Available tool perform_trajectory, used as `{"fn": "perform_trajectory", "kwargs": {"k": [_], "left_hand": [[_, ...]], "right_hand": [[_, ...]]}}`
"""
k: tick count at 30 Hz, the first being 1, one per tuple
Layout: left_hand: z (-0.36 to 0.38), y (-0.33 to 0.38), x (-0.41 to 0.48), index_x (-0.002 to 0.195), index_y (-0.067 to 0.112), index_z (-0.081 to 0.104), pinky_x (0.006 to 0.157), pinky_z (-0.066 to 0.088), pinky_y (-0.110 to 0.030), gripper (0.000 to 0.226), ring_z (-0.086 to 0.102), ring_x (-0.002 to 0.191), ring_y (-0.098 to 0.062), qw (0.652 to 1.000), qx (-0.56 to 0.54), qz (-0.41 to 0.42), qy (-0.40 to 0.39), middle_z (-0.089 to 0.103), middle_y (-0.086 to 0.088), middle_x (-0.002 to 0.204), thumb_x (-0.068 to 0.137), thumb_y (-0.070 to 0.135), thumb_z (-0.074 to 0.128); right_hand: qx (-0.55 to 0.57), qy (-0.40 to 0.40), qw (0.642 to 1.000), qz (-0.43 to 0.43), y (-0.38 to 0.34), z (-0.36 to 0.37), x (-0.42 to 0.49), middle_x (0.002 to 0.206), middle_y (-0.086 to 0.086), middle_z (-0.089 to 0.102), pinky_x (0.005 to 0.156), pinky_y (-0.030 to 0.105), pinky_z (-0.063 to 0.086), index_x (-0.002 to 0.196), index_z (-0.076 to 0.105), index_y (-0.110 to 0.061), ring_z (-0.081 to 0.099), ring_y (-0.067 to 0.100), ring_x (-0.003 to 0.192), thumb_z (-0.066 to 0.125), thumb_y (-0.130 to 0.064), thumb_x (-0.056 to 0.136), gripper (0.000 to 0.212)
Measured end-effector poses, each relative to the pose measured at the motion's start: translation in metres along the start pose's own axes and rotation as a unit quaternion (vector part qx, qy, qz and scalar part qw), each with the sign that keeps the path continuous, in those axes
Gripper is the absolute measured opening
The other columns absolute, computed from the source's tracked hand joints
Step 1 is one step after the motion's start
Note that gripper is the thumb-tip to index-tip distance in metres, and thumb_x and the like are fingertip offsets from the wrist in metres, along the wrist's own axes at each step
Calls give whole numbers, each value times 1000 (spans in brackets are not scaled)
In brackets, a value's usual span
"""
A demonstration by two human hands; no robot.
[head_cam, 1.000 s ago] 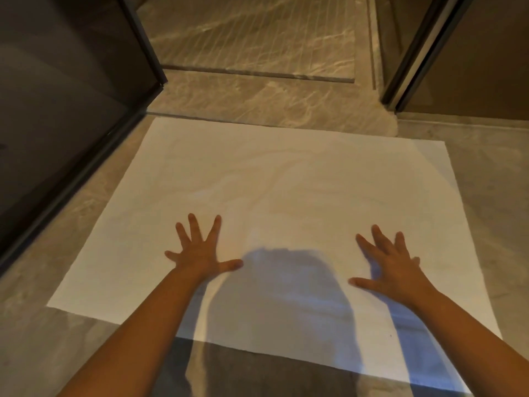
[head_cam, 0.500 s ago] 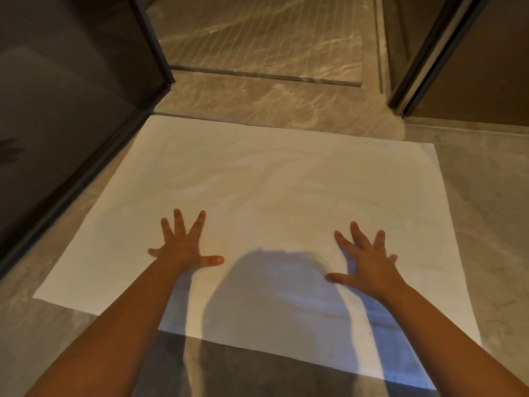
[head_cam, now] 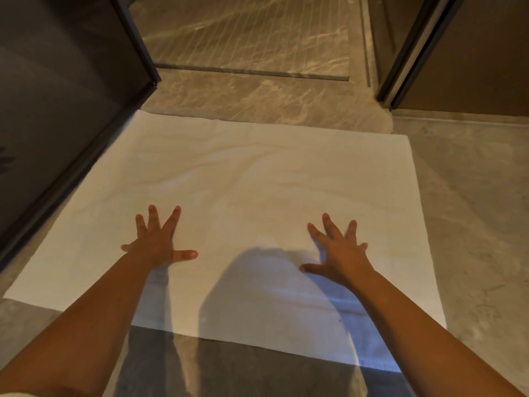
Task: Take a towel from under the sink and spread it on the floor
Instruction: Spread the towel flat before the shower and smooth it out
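**Towel down and flat, only smoothing left**

The marble floor (head_cam: pixel 472 196) fills the view, running beyond the fingertips into a ribbed shower area, with a dark glass panel (head_cam: pixel 57 110) out past the left hand's little finger and a dark door frame (head_cam: pixel 406 53) far ahead of the right hand's fingers.

On that floor lies the white towel (head_cam: pixel 257 173), opened to a full rectangle. All four edges look straight, and no corner that shows is folded. Faint ripples cross the cloth just ahead of the fingertips; behind the palms the towel sits in the person's shadow, its near edge close to the body.

The left hand (head_cam: pixel 156 242) rests palm-down on the towel, fingers spread wide and released, gripping nothing, thumb pointing inward. The right hand (head_cam: pixel 339 253) mirrors it well apart to the other side, also splayed flat and holding nothing; whether its palm presses fully or merely touches I cannot tell.

Judging from this, fetching and unfolding are done. What remains looks minor: pressing out the ripples beyond the fingertips, then lifting both hands away.
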State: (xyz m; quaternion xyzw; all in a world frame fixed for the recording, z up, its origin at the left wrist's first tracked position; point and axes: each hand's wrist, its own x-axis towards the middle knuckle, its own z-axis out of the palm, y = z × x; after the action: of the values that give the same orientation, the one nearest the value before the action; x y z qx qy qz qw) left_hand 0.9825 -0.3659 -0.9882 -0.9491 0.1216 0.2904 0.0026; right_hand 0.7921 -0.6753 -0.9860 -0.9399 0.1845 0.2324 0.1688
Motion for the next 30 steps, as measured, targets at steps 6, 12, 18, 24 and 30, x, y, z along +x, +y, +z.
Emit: {"fn": "perform_trajectory", "kwargs": {"k": [6, 12, 18, 24, 30], "left_hand": [[-4, 23, -5, 140, 38, -11, 103, 13, -71, 113, -19, 137, -43, 999, 32, -9, 7, -23, -14, 152, 59, 74, 60], [30, 40, -31, 134, 45, -24, 98, 14, -77, 113, -29, 135, -37, 999, -13, 32, -33, -38, -6, 147, 63, 72, 59], [26, 33, -39, 129, 44, -30, 98, 17, -78, 118, -31, 133, -39, 998, -14, 27, -47, -42, -6, 144, 60, 71, 62], [29, 30, -43, 129, 43, -32, 98, 16, -78, 120, -31, 133, -40, 998, -17, 20, -49, -42, -7, 144, 60, 71, 63], [32, 29, -42, 131, 44, -29, 98, 16, -78, 121, -31, 133, -40, 999, -22, 22, -37, -41, -6, 145, 59, 70, 65]], "right_hand": [[15, 27, 999, -26, 15, -4, -10, 156, -3, -11, 106, 67, 13, 143, 0, -36, -11, 35, 141, 53, -66, 75, 91], [14, -7, 1000, 17, 36, -7, -15, 155, -3, -18, 103, 70, 16, 142, -3, -39, -18, 39, 139, 55, -69, 70, 97], [8, -11, 1000, 8, 30, 1, -18, 154, -3, -22, 100, 73, 18, 142, -3, -40, -21, 41, 137, 55, -71, 69, 98], [1, -14, 1000, 1, 31, 0, -20, 154, -2, -22, 100, 72, 19, 142, -2, -40, -20, 41, 137, 54, -71, 69, 97], [-1, -12, 1000, 1, 31, 3, -20, 154, -3, -23, 101, 72, 18, 141, -4, -41, -21, 40, 137, 53, -72, 69, 97]]}}
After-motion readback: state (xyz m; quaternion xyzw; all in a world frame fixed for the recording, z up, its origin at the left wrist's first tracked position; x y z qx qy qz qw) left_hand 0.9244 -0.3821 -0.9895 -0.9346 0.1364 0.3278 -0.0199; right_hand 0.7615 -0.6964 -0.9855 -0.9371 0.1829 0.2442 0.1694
